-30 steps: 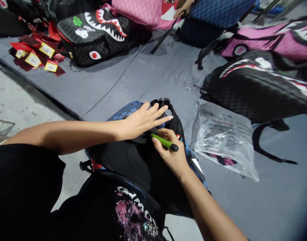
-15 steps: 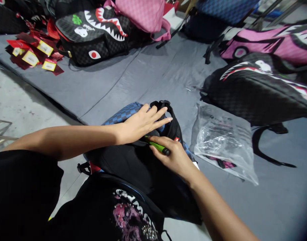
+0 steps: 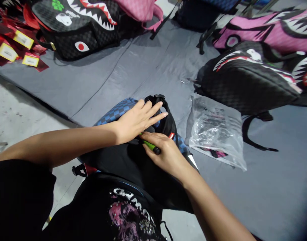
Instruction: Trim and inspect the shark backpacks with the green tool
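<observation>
A black backpack with blue checkered panels [image 3: 113, 112] lies in front of me at the near edge of the table. My left hand [image 3: 140, 117] rests flat on its upper part, fingers spread, beside the black strap and buckle [image 3: 166, 113]. Just below it, my right hand [image 3: 166, 150] is closed around a green tool with a black end [image 3: 150, 146], shaped like a marker or a cutter handle. The tool's far tip is hidden under my hands, against the backpack's black fabric.
A clear plastic bag [image 3: 216, 130] with something pink inside lies to the right. Behind it are a black shark-mouth backpack [image 3: 246, 80] and a pink one [image 3: 243, 30]. Another black backpack [image 3: 75, 33] and red tags with yellow labels [image 3: 15, 47] sit at the back left of the grey-covered table [image 3: 143, 67].
The camera view has shifted slightly, so the table things appear farther left and higher. Both hands keep nearly the same place on the backpack, and the green tool stays in my right hand.
</observation>
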A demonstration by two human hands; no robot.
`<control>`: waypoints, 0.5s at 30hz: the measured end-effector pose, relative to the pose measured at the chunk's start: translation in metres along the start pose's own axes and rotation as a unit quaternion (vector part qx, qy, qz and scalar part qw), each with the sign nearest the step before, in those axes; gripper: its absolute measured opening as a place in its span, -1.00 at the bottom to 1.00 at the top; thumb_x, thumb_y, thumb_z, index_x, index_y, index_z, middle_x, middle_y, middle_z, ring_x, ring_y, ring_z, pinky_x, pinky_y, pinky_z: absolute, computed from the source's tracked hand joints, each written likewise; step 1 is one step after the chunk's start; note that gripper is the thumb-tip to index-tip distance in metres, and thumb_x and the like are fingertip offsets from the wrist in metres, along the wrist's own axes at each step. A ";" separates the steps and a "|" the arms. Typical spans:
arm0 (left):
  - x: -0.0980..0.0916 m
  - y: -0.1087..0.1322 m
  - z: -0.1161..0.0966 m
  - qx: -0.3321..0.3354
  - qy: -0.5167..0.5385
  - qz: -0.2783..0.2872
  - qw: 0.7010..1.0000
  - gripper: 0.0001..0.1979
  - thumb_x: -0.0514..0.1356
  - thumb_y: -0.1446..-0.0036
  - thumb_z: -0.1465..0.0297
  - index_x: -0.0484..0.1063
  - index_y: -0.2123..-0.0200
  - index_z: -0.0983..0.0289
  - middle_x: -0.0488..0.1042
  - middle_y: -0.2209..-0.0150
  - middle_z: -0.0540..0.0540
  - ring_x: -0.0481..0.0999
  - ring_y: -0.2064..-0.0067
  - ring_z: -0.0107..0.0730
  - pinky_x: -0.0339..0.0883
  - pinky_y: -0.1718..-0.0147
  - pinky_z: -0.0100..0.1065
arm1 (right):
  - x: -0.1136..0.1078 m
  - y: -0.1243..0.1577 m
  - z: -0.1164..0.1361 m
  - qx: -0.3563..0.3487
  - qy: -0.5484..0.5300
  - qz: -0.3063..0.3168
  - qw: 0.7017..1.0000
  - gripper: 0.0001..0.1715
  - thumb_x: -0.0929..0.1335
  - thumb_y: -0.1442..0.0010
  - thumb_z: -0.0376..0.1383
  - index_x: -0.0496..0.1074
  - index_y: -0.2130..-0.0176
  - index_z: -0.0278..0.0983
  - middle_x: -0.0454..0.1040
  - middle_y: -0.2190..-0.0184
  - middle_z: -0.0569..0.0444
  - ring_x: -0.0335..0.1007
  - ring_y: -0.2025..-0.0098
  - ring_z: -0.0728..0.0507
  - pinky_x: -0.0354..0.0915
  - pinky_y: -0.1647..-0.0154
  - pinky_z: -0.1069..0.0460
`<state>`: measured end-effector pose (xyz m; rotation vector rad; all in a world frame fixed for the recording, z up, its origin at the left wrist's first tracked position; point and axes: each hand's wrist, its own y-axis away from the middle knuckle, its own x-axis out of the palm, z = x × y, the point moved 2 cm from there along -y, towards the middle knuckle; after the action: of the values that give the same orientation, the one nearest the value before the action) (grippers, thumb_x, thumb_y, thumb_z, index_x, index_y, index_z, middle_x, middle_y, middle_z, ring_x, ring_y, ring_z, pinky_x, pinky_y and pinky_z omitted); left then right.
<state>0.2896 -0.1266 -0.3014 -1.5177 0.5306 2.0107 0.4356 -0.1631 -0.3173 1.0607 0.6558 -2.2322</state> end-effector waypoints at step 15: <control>0.000 0.002 0.004 0.011 -0.002 0.011 1.000 -0.30 -0.05 -0.30 0.49 -0.20 -0.45 0.16 -0.13 -0.47 0.14 0.12 -0.36 -0.06 0.07 -0.26 -0.06 | 0.025 0.010 0.011 0.105 0.018 -0.167 0.980 -0.80 0.33 -0.26 -0.27 0.55 0.17 -0.24 0.63 0.23 0.00 0.56 0.19 -0.17 0.41 0.04 -0.11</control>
<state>0.2853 -0.1256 -0.3007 -1.5012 0.5693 2.0179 0.4234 -0.1845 -0.3329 1.1662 0.6643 -2.6244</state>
